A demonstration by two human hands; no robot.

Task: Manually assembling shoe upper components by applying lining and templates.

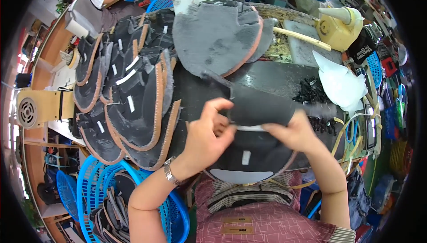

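Note:
In front of me lies a black shoe upper [262, 151] with a rounded near end and a small white tab. A narrow white strip [250, 128] runs across it between my hands. My left hand [207, 134] is closed, with thumb and curled fingers pinching the upper's left edge at one end of the strip. At the other end, my right hand [298, 132] grips the upper's right side. Its thumb lies by the strip, and its fingers are blurred and partly hidden. A pale grey oval [240, 176] shows at the upper's near end.
Several black uppers with tan stitched edges [133, 109] overlap at left. Grey fleece pieces [218, 38] are stacked at the far side. Black scraps [313, 96], white sheeting [340, 80] and a yellow container [340, 27] stand right. Blue baskets [84, 189] are lower left; a person [91, 5] sits far left.

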